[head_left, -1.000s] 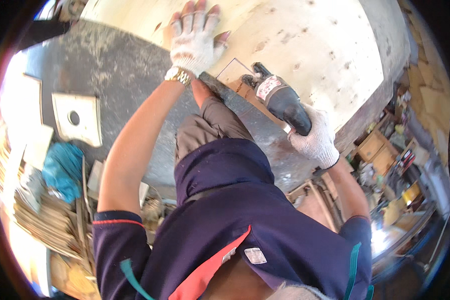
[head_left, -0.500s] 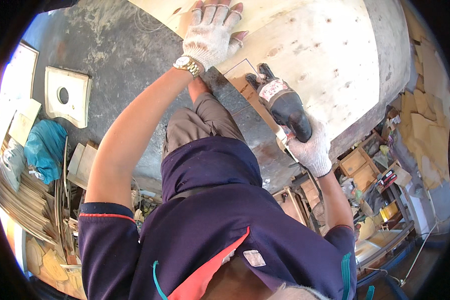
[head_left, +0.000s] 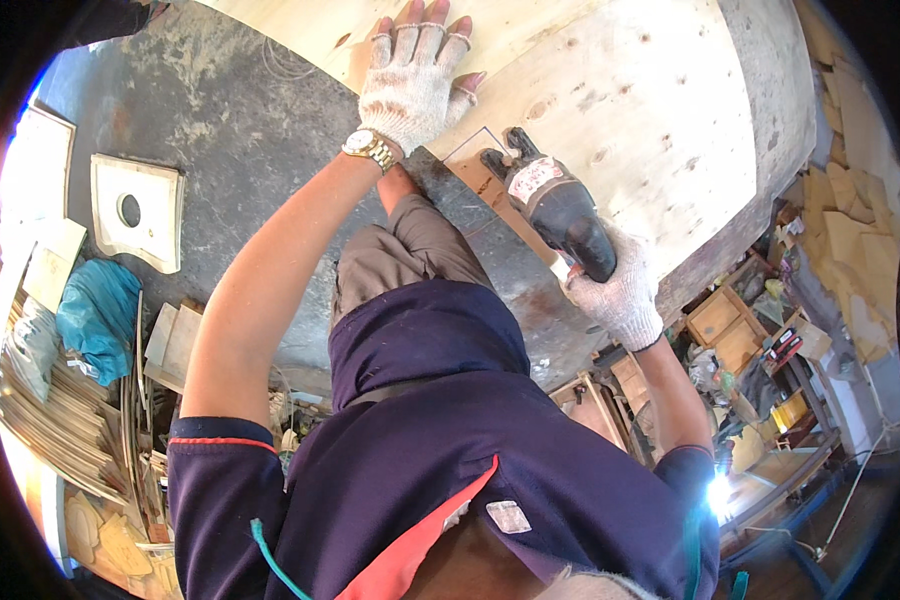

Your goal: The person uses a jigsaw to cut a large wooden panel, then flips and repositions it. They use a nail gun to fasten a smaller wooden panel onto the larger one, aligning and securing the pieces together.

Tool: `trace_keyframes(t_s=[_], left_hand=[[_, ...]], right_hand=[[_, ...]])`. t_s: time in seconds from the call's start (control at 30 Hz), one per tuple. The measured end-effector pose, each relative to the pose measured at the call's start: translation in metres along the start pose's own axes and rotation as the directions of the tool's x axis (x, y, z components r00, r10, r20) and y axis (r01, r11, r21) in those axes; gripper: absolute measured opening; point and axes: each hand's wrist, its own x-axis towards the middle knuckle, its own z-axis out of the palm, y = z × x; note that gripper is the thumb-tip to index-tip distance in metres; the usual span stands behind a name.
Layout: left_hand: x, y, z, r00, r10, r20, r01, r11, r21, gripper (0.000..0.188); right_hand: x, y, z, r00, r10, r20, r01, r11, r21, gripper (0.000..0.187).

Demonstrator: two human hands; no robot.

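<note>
My left hand (head_left: 410, 90), in a white knit glove with bare fingertips, lies flat with spread fingers on a pale plywood sheet (head_left: 660, 120). A gold watch (head_left: 370, 147) is on that wrist. My gloved right hand (head_left: 620, 290) is wrapped round the rear of a black jigsaw (head_left: 568, 222). The jigsaw stands on the sheet by its near edge, its forked front pointing away and slightly left. A drawn line with a corner (head_left: 485, 128) shows just ahead of it. Along its left side runs a narrow brownish strip (head_left: 505, 210). The blade is hidden.
The sheet rests on a dark, stained surface (head_left: 210, 130). A board with a round hole (head_left: 138, 210) lies at left, above a blue bag (head_left: 100, 315) and stacked thin boards (head_left: 60, 430). Wooden boxes (head_left: 725, 330) and clutter stand at right; a bright light (head_left: 718, 495) glares below them.
The jigsaw and my right hand have shifted slightly, bringing the front a little closer to the drawn corner. My left hand stays on the sheet. A bright glare has appeared at lower right.
</note>
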Motion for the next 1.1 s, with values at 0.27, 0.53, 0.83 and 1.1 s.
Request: trace_keyframes(t_s=[0.27, 0.53, 0.83, 1.1], left_hand=[[-0.001, -0.002, -0.008, 0.999, -0.018, 0.033, 0.018, 1.000, -0.015, 0.073], [-0.010, -0.008, -0.008, 0.998, 0.036, -0.042, -0.039, 0.997, -0.064, 0.068], [-0.013, -0.008, 0.012, 0.997, 0.019, -0.072, -0.013, 0.997, 0.070, 0.064], [-0.013, -0.008, 0.014, 0.998, 0.005, -0.067, 0.003, 0.994, 0.108, 0.061]], right_hand=[[0.002, -0.011, 0.001, 0.997, -0.062, -0.036, 0.064, 0.996, 0.055, 0.042], [0.003, -0.011, 0.005, 0.999, -0.032, -0.019, 0.032, 0.999, 0.021, 0.031], [0.013, 0.000, -0.003, 0.992, -0.122, 0.038, 0.125, 0.990, -0.069, 0.025], [0.005, 0.003, -0.005, 0.997, -0.070, 0.035, 0.073, 0.995, -0.072, 0.026]])
